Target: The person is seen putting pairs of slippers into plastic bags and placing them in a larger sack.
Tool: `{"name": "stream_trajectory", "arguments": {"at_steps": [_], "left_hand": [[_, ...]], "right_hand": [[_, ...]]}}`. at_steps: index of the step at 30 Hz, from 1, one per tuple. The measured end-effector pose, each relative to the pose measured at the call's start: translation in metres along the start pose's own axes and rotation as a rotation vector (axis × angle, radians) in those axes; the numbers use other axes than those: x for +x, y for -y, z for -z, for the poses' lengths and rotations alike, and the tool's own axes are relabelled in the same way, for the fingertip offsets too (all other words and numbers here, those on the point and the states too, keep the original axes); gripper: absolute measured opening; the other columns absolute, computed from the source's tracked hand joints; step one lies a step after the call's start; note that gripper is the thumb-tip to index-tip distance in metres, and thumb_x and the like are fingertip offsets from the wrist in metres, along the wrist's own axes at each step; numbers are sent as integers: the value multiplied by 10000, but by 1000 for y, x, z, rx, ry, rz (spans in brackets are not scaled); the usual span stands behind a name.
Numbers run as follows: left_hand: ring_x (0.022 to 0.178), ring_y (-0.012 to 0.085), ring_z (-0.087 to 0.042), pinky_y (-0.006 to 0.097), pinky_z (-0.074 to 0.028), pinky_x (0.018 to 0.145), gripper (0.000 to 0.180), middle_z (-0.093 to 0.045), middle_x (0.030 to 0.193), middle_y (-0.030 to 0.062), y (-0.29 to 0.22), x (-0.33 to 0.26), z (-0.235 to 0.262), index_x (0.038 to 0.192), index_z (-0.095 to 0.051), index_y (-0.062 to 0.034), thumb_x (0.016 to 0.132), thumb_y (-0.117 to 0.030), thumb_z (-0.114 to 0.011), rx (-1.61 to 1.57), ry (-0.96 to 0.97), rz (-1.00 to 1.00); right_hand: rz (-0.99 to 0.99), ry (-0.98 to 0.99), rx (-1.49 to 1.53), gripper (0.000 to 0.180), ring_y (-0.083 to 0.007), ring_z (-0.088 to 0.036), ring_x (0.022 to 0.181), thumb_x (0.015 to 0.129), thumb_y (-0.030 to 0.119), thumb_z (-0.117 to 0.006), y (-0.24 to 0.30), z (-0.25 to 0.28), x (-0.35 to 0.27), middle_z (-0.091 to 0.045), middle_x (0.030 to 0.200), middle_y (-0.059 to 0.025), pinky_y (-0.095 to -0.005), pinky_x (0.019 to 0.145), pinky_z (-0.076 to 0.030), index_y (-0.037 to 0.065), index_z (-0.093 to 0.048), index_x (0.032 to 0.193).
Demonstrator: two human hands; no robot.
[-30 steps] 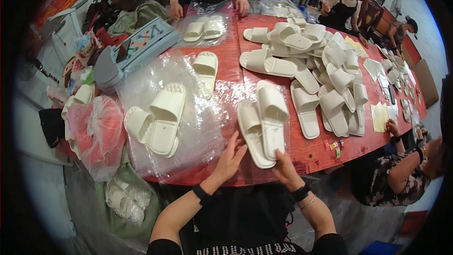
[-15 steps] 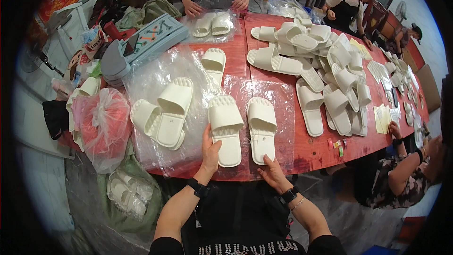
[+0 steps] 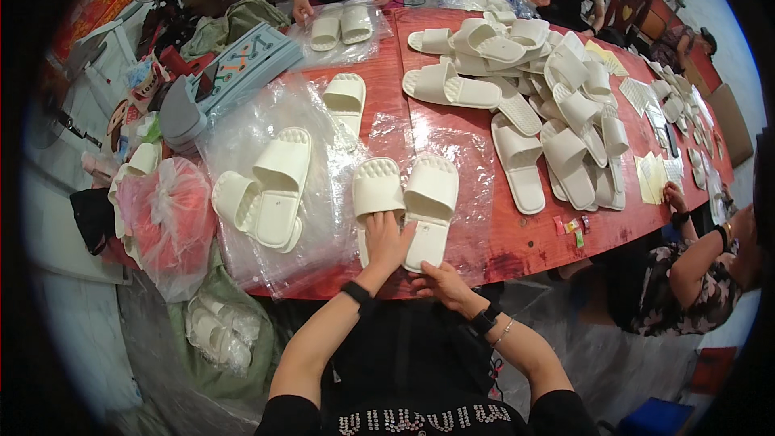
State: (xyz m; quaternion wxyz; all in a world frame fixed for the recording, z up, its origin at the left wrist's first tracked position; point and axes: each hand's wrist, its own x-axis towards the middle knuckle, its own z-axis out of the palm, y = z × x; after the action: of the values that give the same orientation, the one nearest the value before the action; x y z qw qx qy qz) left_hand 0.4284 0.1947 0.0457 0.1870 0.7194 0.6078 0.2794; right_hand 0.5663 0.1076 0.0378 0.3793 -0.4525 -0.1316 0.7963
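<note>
My left hand (image 3: 386, 238) lies flat on the slippers (image 3: 404, 202) — pinning the pair together. My right (image 3: 440, 281) pinches the bag (image 3: 468, 169) edge beneath, steadying it.

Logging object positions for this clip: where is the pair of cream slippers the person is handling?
In the head view, the pair of cream slippers lies side by side on clear plastic at the red table's near edge, under the left hand, the right hand just below.

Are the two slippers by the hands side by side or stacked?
Side by side: the two slippers lie flat next to each other, the left hand resting on them.
</note>
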Motion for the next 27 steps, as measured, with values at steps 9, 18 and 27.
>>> {"name": "stream_trajectory", "arguments": {"at_steps": [9, 18, 27], "left_hand": [[918, 371, -464, 464, -294, 877, 283, -580, 914, 216, 13, 35, -11, 850, -602, 47, 770, -210, -516, 160, -52, 136], [873, 132, -551, 263, -446, 746, 234, -593, 975, 63, 25, 31, 92, 1026, -548, 34, 908, -155, -477, -1082, -101, 151], [974, 168, -529, 282, -412, 846, 255, -566, 1077, 86, 59, -12, 138, 1098, -524, 29, 897, -117, -464, -899, 106, 227]], "right_hand": [[482, -17, -1282, 315, -227, -550, 902, 778, 305, -629, 7, 7, -35, -578, 1021, -71, -352, 707, -461, 86, -564, 995], [961, -61, -1888, 389, -272, -380, 1158, 712, 312, -646, 36, 40, -39, -436, 1255, -72, -409, 932, -308, 176, -577, 1070], [1022, -65, -1995, 252, -260, -391, 1137, 730, 230, -620, 37, 33, -33, -449, 1224, -74, -405, 928, -305, 147, -594, 966]]}}
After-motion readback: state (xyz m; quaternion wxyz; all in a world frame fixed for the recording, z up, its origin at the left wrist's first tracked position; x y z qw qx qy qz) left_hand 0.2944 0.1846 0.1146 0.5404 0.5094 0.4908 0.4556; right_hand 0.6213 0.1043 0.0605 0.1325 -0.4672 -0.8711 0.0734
